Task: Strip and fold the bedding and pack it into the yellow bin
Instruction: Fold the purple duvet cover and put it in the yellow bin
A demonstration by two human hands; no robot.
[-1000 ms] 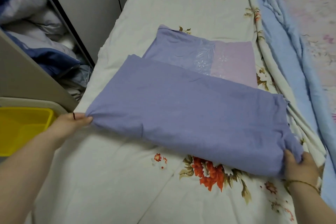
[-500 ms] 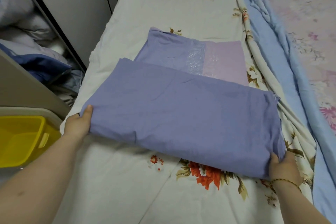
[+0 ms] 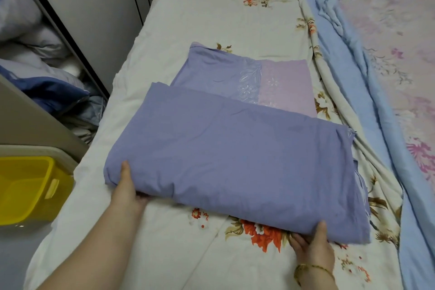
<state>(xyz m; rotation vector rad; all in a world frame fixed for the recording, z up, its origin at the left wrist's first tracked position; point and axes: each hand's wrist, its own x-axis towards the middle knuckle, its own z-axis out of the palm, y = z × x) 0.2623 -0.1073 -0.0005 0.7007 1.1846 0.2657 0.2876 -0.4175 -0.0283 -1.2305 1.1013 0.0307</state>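
A folded purple sheet (image 3: 235, 155) lies across the white floral bed cover (image 3: 200, 21). My left hand (image 3: 126, 189) grips its near left corner, thumb on top and fingers underneath. My right hand (image 3: 312, 246) holds the near right edge the same way, thumb up over the fold. Behind the sheet lies a smaller folded purple and pink pillowcase (image 3: 263, 82), partly covered by it. The yellow bin (image 3: 28, 186) stands on the floor at the left of the bed, and I see nothing inside it.
A light blue sheet (image 3: 348, 82) lies bunched along the right of the floral cover, over a pink floral mattress cover (image 3: 395, 37). An open wardrobe (image 3: 35, 59) with stacked bedding stands at the left, its door edge above the bin.
Both hands slid inward along the near edge of the purple sheet, with fingers now tucked under it. The view has shifted closer to the bed.
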